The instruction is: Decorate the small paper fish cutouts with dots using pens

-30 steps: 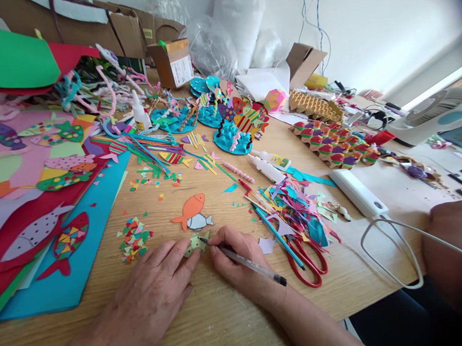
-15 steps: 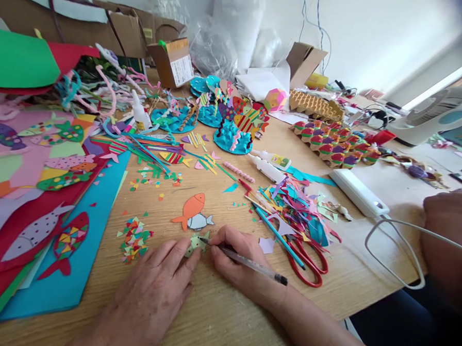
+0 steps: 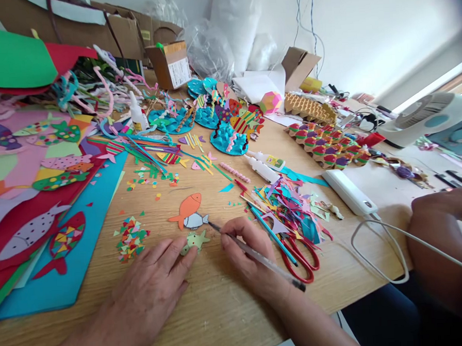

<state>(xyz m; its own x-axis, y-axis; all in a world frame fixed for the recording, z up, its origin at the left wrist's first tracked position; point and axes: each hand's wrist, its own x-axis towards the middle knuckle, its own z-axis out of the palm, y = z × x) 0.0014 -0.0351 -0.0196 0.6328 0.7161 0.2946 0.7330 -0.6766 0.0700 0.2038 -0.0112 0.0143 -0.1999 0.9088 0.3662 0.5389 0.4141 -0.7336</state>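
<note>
A small light-green paper fish (image 3: 196, 240) with dark dots and pen marks lies flat on the table. The fingertips of my left hand (image 3: 159, 272) press on its left end and lower edge, hiding part of it. My right hand (image 3: 250, 249) grips a pen (image 3: 264, 261) with a clear barrel and a dark end. Its tip is raised to the right of the green fish, near the tail of a pale blue paper fish (image 3: 194, 221). An orange paper fish (image 3: 190, 206) partly overlaps that blue one.
Colourful paper bits (image 3: 132, 240) lie left. Red-handled scissors (image 3: 303, 264) rest under paper scraps (image 3: 290, 201) on the right, near a white power bank (image 3: 350, 192) with a cable. Glue bottles (image 3: 264, 168) lie behind. Another person's arm (image 3: 439, 229) is at the right edge.
My right hand has lifted the pen off the green fish and drawn back to the right, so the fish's tail shows. My left hand stays on the fish.
</note>
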